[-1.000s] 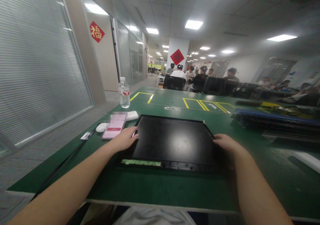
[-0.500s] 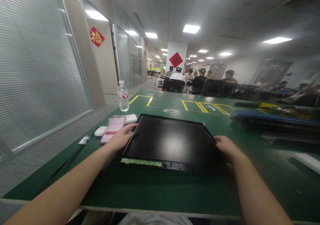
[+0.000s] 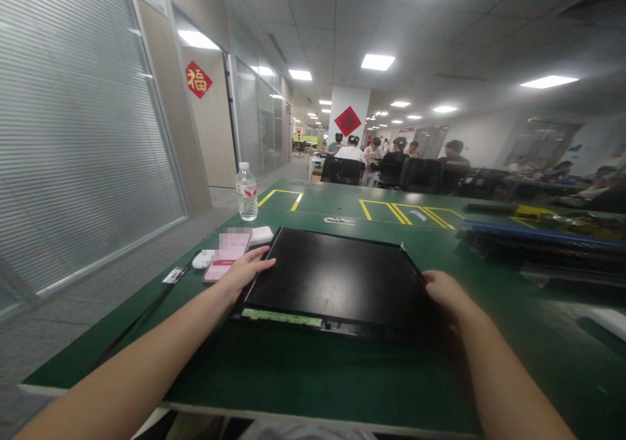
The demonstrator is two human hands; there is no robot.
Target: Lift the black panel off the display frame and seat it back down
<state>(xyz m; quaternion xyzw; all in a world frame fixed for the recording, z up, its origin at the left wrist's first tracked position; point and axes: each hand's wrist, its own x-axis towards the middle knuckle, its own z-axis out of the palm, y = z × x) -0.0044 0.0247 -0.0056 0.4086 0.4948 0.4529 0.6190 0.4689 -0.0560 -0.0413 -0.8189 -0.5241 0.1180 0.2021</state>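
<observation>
On the green desk (image 3: 303, 368) lies a flat black rectangular panel (image 3: 337, 277), close to the near edge. The left hand (image 3: 243, 272) rests its fingers (image 3: 261, 265) nearly straight on the panel's left edge. The right hand (image 3: 443, 290) curls over its right edge, clasping it. Left of the panel lies a pink-screened phone (image 3: 227, 254), and a clear plastic water bottle (image 3: 247, 192) stands farther back.

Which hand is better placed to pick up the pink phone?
Likely left. The left hand rests on the left edge of the black panel, beside the phone; the right hand holds the opposite edge.
</observation>
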